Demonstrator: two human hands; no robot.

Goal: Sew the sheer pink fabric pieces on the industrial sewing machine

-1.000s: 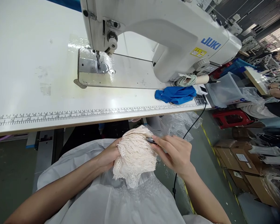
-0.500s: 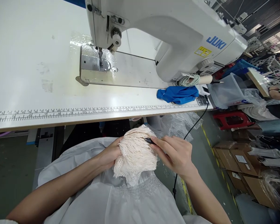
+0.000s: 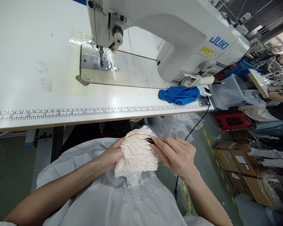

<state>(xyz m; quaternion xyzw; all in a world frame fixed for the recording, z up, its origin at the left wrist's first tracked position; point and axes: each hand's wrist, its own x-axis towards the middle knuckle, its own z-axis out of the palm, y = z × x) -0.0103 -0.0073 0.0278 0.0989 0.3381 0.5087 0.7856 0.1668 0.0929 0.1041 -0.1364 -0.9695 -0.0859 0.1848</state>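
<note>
Barely anything has shifted since a second ago: my hands stay in my lap, near the table's edge. My left hand (image 3: 109, 156) clutches the bundle of cream lace trim (image 3: 136, 153) against the white garment (image 3: 122, 201). My right hand (image 3: 178, 154) pinches a small dark tool (image 3: 150, 140) (too hidden to name), its tip touching the lace. Farther off stands the Juki sewing machine (image 3: 174, 34), a blue cloth (image 3: 179, 94) to its right.

Lace bundle (image 3: 136, 153): cream openwork cloth, rough, matt. White garment (image 3: 122, 201): thin, smooth, slightly sheer cloth. Sewing machine (image 3: 179, 37): glossy white enamel; needle plate (image 3: 94, 61) bright polished metal. Table top (image 3: 25, 62): smooth glossy laminate. Blue rag (image 3: 179, 95): soft matt cloth. Boxes (image 3: 240, 166): brown cardboard.
</note>
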